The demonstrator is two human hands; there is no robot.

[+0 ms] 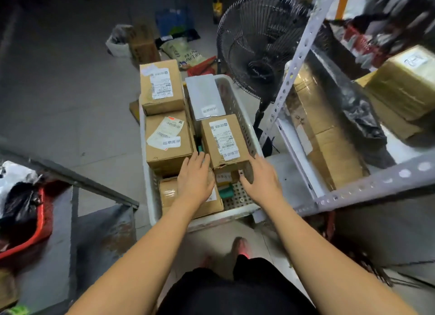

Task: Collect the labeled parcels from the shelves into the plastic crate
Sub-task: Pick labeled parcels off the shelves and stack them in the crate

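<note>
A white plastic crate stands on the floor and holds several labeled cardboard parcels. A small labeled box lies tilted on top at the near right. My right hand holds its near right corner, thumb under the edge. My left hand lies flat with straight fingers over a low taped parcel, its fingertips by the small box's left side. Two brown labeled boxes fill the crate's left side, and a grey box lies at the far right.
A white metal shelf unit stands on the right with taped brown parcels and a black bag. A black standing fan is behind the crate. A red basket sits at the left. Bags and boxes lie on the far floor.
</note>
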